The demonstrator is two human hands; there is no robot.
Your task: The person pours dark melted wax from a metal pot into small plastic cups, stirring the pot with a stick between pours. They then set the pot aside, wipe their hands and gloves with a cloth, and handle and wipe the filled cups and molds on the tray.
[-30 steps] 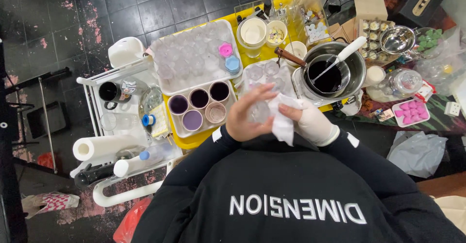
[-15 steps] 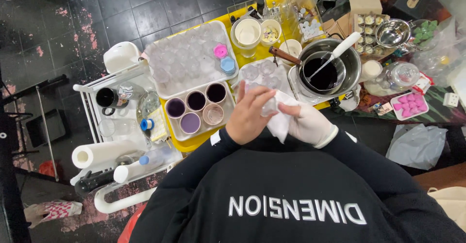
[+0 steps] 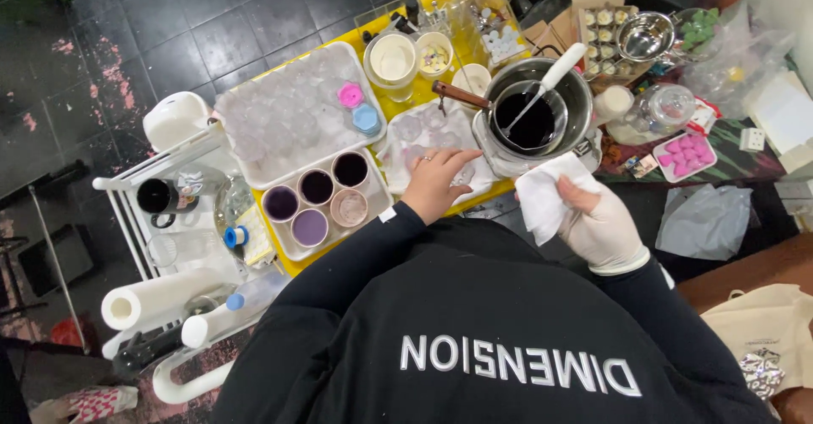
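Gripping a crumpled white paper towel (image 3: 542, 199), the gloved right hand (image 3: 600, 229) hovered just in front of the table edge, its fingers pinched on the sheet. Beside it, the bare left hand (image 3: 436, 182) reached forward with fingers curled down onto a small clear cup (image 3: 461, 172) standing on the white tray (image 3: 396, 149) of clear cups; whether it fully grasped the cup could not be told. To the left sat a tray of filled cups (image 3: 318, 199) in purple and pink shades. Just beyond the towel stood a metal pot (image 3: 576, 102) holding a dark bowl of liquid (image 3: 529, 119) with a white spoon (image 3: 555, 72) leaning in it. Farther back lay a large white tray of empty clear cups (image 3: 288, 119) on the yellow table (image 3: 398, 94).
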